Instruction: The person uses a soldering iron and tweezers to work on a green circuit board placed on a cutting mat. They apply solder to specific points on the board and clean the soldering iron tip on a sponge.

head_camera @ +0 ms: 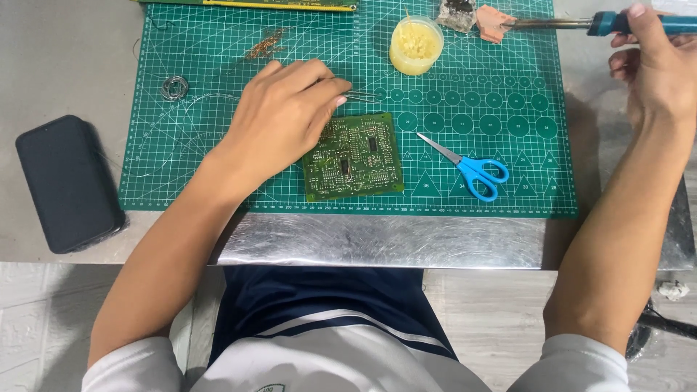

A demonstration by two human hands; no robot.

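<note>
My left hand (287, 116) rests on the green cutting mat (508, 174) and pinches metal tweezers (363, 94), whose tips point right just above a green circuit board (353, 156). The hand covers the board's upper left corner. My right hand (657, 69) is raised at the far right and grips the blue handle of a soldering iron (581, 24). The iron's metal tip points left and touches an orange sponge (492, 23) at the mat's top edge.
A small tub of yellow flux (415, 45) stands on the mat's top middle. Blue-handled scissors (468, 168) lie right of the board. A solder coil (175, 88) and copper braid (266, 46) sit at the upper left. A dark phone (69, 181) lies left of the mat.
</note>
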